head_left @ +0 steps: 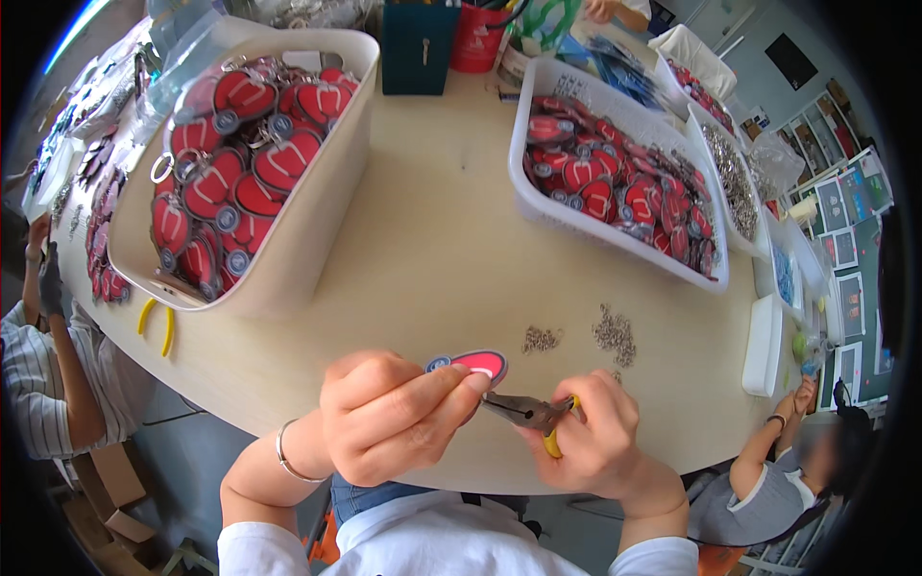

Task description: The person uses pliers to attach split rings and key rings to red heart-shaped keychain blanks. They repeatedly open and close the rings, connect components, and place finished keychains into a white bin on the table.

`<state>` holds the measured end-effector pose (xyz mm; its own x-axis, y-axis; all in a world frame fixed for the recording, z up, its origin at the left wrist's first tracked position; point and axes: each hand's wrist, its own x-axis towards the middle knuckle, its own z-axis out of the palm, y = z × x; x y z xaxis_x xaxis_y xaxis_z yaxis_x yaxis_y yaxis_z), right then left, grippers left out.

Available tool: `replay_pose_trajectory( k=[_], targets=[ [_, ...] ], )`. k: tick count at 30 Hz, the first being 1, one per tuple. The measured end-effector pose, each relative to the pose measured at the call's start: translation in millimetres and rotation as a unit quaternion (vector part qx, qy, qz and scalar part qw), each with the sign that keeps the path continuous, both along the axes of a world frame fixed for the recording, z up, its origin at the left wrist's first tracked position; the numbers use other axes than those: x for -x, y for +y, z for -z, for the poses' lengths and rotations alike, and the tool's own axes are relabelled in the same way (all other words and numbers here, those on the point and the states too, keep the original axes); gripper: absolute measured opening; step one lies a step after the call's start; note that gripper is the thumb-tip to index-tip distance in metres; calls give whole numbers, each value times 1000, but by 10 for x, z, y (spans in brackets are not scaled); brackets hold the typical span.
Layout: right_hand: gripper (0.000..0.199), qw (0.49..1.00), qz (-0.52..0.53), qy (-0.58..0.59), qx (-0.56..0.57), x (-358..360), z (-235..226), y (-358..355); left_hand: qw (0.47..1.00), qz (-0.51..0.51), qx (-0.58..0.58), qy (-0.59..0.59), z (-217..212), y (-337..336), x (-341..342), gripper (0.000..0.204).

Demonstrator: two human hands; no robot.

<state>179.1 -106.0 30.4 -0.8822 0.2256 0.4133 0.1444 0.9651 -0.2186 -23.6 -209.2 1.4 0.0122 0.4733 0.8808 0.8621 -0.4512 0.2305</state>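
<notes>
Carefully now: your left hand [389, 418] is closed in a pinch, thumb and fingers curled tight around the lower end of a red oval keychain tag [477, 363], so only its upper part pokes out past your fingertips. Your right hand [594, 434] is wrapped shut around the yellow-handled pliers [526, 413], whose dark nose points left and meets your left fingertips just under the tag. Whether a ring sits in the plier tips, you cannot tell; the spot is too small and partly hidden.

The likeliest slip, as I judge it, is the pliers' nose skidding off a small ring and nipping your left fingertip, because the tips work right against your fingers. A ring could also spring away and vanish off the near edge of the table [432, 250], since you hold everything right over that edge. Squeeze too hard and you may scratch the tag's glossy face.

The tag stands above and just right of your left knuckles, touching the fingers, between both hands. The loose metal rings [615, 334] lie in little heaps just beyond your right hand, toward the table's right edge. A white bin of finished red tags [288, 192] stands further in on your left, a white tray of tags [615, 173] on your right.
</notes>
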Motion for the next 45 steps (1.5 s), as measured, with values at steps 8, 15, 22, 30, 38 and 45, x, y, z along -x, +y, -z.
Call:
replay_pose_trajectory(
  k=[8, 15, 22, 30, 38, 45],
  targets=[
    [24, 998, -17, 36, 56, -4, 59, 102, 1000, -10, -12, 20, -118, 142, -19, 30],
    [24, 981, 89, 97, 142, -206, 79, 419, 932, -347, -39, 100, -978, -77, 572, 11],
    [22, 937, 258, 200, 123, -217, 168, 1310, 814, -507, 239, 149, -975, -60, 1290, 24],
    [24, 929, 298, 128, 179, -91, 238, 1907, 930, -341, 85, 109, -942, 149, 575, 31],
    [20, 812, 255, 290, 438, -76, 184, 2019, 965, -144, 212, 63, -523, 540, 54, 23],
    [18, 716, 253, 356, 544, -124, 74, 2115, 951, -106, 288, 36, -249, 711, -17, 20]
  ],
)
